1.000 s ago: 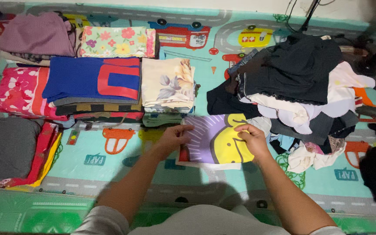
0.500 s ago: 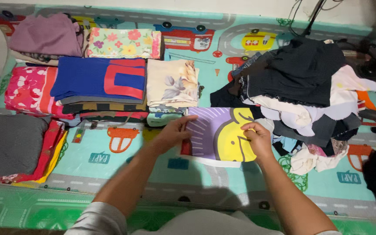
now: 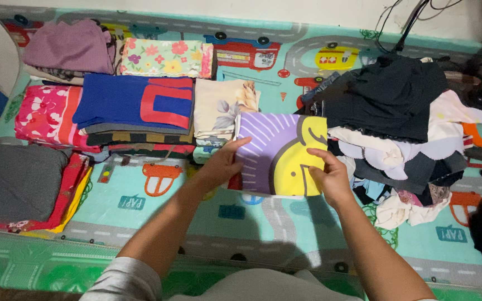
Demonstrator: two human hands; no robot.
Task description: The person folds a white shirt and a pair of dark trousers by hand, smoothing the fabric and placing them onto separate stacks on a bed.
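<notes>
1. Right now the person kneels at the near edge of the play mat (image 3: 207,223), a teal one printed with roads and cars, both bare hands on one folded piece of cloth.
2. That folded purple-and-yellow cloth (image 3: 277,153) sits near the middle of the mat, its far edge just beside the cream floral stack (image 3: 221,111) and its right edge against the loose clothes pile (image 3: 403,117).
3. Left hand (image 3: 221,164) grasps the cloth's left edge, fingers curled over the top face and thumb seemingly under; it is closed on the fabric, not flat.
4. Right hand (image 3: 330,175) holds the near right corner on the yellow part, fingers bent onto the cloth.
5. As for the relation that matters: the cloth lies between the two hands and slightly beyond them, its longer side running left to right across the mat. The folded stacks lie to its far left, so the left hand is the nearer one to them.
6. Round about: a blue-and-red folded stack (image 3: 138,103) beside the cream one, a pink floral stack (image 3: 43,114) towards the left edge, and a grey folded pile (image 3: 12,181) at the near left corner.
</notes>
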